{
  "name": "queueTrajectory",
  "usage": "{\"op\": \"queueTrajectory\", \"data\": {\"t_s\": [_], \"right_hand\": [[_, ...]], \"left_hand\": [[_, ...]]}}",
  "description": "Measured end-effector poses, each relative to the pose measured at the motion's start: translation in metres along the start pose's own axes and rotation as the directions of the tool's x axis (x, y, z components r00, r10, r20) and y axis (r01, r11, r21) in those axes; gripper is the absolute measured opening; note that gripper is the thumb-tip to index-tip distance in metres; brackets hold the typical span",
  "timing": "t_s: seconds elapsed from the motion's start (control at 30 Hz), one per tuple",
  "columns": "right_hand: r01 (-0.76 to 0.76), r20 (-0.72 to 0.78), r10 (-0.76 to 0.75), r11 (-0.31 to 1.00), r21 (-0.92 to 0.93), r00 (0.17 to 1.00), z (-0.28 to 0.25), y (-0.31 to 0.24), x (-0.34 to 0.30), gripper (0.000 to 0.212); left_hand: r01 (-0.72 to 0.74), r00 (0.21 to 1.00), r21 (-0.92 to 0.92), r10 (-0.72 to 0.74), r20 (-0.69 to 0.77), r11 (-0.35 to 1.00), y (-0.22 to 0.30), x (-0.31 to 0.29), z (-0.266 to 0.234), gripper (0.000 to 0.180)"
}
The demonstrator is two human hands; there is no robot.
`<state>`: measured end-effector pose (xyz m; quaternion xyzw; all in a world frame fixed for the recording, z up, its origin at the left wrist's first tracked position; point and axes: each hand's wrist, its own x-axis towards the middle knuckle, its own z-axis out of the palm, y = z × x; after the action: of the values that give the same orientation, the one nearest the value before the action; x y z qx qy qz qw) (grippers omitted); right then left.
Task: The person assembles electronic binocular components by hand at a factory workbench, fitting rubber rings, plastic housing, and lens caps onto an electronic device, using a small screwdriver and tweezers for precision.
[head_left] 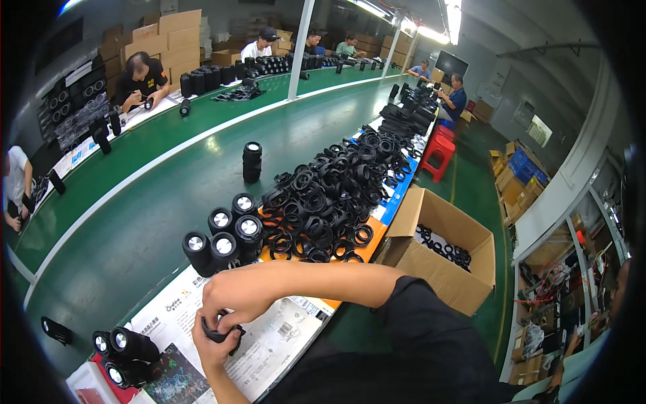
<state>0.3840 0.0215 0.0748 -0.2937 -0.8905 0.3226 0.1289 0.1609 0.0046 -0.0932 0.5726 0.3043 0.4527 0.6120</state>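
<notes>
My left hand [214, 345] is wrapped round a black cylindrical speaker [235, 342] low over the paper-covered bench edge. From above, my right hand [237, 295] has its fingers closed on the top end of the same speaker, its forearm crossing from the right. Most of the speaker is hidden by my fingers. Just beyond my hands stand several upright black speakers [224, 245] with silver disc ends. A large heap of black rings [316, 192] lies to their right, on orange and blue sheets.
Three more speakers [128, 345] stand at lower left beside a white box [91, 384]. One speaker [252, 162] stands alone on the green conveyor belt [195, 168]. An open carton [441, 252] with rings is at right, near red stools [439, 153]. Other people work along the line.
</notes>
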Motion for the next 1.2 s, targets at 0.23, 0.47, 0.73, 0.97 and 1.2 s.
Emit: {"op": "queueTrajectory", "data": {"t_s": [0.23,0.47,0.73,0.97,1.2], "right_hand": [[-0.286,-0.221,0.276,0.958,-0.016,0.935,0.075,-0.007,0.085,0.059],[-0.391,-0.171,0.373,0.916,-0.085,0.912,0.083,0.011,0.094,0.042],[-0.151,-0.512,0.176,0.984,0.091,0.841,0.084,0.006,0.079,0.026],[-0.489,-0.286,0.452,0.870,-0.067,0.845,0.064,-0.043,0.015,0.062],[-0.320,-0.234,0.333,0.943,0.095,0.913,0.064,-0.032,0.020,0.085]], "left_hand": [[-0.079,0.997,0.152,0.077,0.024,0.985,-0.036,-0.013,-0.012,0.025],[0.101,0.995,0.089,-0.102,0.006,0.991,-0.018,-0.021,-0.013,0.037],[0.023,0.997,0.070,-0.028,0.078,0.997,-0.005,-0.005,-0.008,0.062],[-0.147,0.981,0.412,0.187,-0.059,0.899,0.024,-0.018,-0.007,0.091],[-0.117,0.953,0.456,0.229,-0.200,0.882,0.055,-0.035,-0.002,0.103]]}}
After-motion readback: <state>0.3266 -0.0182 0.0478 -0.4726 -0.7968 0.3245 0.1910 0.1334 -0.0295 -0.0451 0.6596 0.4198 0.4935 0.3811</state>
